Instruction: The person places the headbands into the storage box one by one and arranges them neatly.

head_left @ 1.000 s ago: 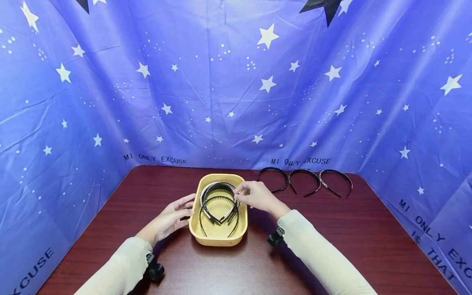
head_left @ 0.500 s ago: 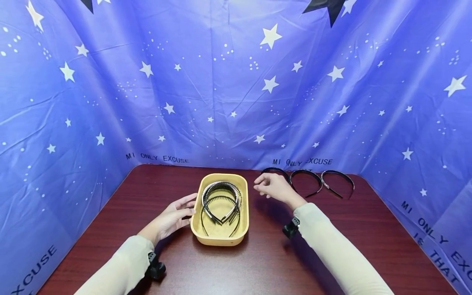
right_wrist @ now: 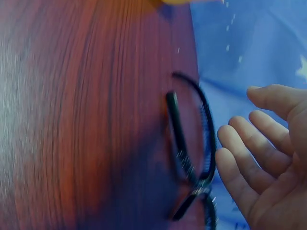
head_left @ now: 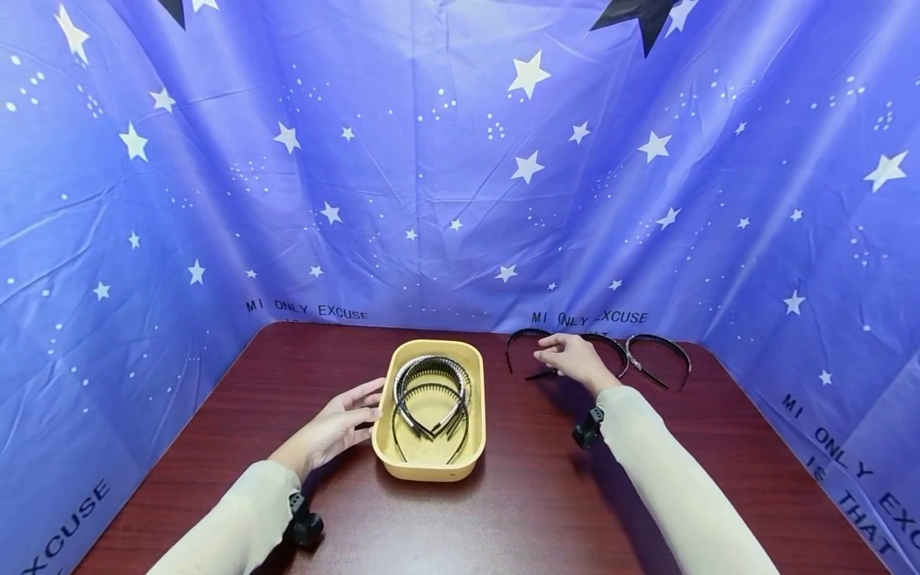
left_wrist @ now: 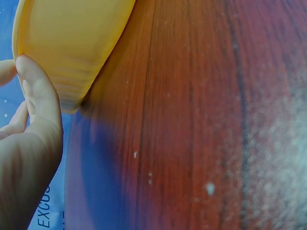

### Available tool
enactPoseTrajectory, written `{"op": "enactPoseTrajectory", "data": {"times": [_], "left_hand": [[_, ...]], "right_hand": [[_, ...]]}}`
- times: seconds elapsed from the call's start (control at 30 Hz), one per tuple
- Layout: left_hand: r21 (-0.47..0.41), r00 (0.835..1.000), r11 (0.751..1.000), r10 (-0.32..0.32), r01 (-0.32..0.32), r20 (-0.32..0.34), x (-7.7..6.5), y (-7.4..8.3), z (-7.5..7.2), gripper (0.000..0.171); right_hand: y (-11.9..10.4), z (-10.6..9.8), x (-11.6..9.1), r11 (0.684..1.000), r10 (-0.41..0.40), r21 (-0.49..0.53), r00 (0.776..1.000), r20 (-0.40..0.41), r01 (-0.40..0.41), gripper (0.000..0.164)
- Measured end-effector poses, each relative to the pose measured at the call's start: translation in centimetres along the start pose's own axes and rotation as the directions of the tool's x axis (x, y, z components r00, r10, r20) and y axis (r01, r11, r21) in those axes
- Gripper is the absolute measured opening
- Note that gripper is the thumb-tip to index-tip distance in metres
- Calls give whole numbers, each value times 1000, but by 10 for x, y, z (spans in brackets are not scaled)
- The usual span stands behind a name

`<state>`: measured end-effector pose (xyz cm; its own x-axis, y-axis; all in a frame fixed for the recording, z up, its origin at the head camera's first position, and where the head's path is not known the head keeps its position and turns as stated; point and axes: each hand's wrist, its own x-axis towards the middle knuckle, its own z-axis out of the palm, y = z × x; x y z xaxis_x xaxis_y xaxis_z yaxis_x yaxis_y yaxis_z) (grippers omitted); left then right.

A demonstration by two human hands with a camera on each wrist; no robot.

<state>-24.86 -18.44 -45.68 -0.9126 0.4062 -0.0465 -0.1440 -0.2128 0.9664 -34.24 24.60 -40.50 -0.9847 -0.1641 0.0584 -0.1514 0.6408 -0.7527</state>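
A blue-purple curtain (head_left: 460,184) printed with stars hangs behind and at both sides of my dark red, wood-grained table (head_left: 424,531), whose surface gleams in places. On it stands a yellow box (head_left: 429,471). My left hand (head_left: 329,427) touches the box's left side, fingers extended. My right hand (head_left: 575,359), thumb and fingers apart, holds nothing near three headbands (right_wrist: 200,184) at the table's far edge. More headbands overlap inside the box.
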Motion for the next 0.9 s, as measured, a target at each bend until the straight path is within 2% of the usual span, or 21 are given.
{"op": "enactPoseTrajectory", "data": {"times": [0.2, 0.4, 0.6, 0.7, 0.8, 0.9], "left_hand": [[-12, 1000, 1000, 1, -1, 3, 2, -2, -1, 71], [-8, 1000, 1000, -2, 2, -3, 2, -1, -1, 71], [-13, 1000, 1000, -4, 4, -6, 1, -2, -1, 71], [-15, 1000, 1000, 0, -1, -11, 1, -2, 0, 71], [-16, 1000, 1000, 4, -4, -11, 1, -3, 0, 71], [-14, 1000, 1000, 2, -2, -4, 1, -3, 0, 72]], "right_hand": [[20, -6, -3, 997, 83, 9, 995, -52, -82, 47], [30, -4, -2, 986, 141, -67, 982, -127, -150, 45], [41, 3, 1, 974, 155, -135, 972, -176, -180, 45], [44, 7, 3, 961, 141, -202, 964, -226, -188, 43], [46, 11, 5, 944, 118, -263, 949, -293, -199, 39], [47, 16, 7, 935, 112, -279, 931, -348, -217, 37]]}}
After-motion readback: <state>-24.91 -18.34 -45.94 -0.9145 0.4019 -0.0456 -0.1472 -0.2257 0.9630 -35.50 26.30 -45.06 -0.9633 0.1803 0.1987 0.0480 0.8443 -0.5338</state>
